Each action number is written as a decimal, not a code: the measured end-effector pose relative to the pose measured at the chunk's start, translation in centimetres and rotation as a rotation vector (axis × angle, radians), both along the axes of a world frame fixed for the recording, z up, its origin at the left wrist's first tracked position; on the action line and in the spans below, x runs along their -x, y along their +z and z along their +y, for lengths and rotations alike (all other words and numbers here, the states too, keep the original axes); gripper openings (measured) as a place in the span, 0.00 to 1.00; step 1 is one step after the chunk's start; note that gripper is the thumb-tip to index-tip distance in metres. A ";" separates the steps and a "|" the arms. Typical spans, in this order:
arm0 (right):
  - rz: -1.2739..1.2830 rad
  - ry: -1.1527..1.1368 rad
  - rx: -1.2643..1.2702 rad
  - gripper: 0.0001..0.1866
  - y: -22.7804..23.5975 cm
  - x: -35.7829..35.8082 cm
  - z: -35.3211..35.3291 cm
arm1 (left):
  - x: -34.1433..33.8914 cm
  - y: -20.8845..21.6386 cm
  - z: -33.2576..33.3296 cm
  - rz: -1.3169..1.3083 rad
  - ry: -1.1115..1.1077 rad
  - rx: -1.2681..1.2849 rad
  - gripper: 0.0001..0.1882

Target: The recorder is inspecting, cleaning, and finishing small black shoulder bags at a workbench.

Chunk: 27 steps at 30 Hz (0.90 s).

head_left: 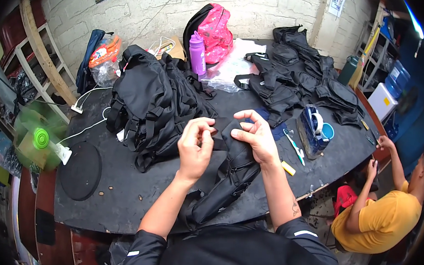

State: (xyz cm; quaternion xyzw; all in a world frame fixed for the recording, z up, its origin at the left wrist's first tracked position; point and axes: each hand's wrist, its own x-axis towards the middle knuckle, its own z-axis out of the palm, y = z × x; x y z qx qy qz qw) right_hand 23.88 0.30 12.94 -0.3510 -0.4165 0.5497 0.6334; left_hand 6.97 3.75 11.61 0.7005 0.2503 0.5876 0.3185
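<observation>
Between both hands [223, 143], black bag [228, 176].

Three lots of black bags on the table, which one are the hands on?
The single black bag at the near edge; left hand and right hand pinch its top. Both piles lie untouched farther back.

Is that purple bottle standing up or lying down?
Upright: the purple bottle stands on the table, cap on top, beside the pink bag.
</observation>
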 end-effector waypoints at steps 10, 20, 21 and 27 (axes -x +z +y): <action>-0.014 0.123 -0.069 0.18 -0.7 -1.1 0.3 | 0.7 0.1 0.4 0.268 -0.058 -0.270 0.15; -1.597 -0.456 0.006 0.12 -16.7 -7.8 -2.8 | 0.7 -0.9 1.6 0.159 0.004 -0.265 0.12; -1.600 -0.456 0.005 0.12 -17.6 -8.1 -3.0 | 0.7 -1.0 1.6 0.160 -0.007 -0.250 0.13; -1.162 -0.933 0.084 0.06 -17.0 -11.9 -2.0 | 0.3 -1.0 1.8 0.205 -0.026 -0.282 0.15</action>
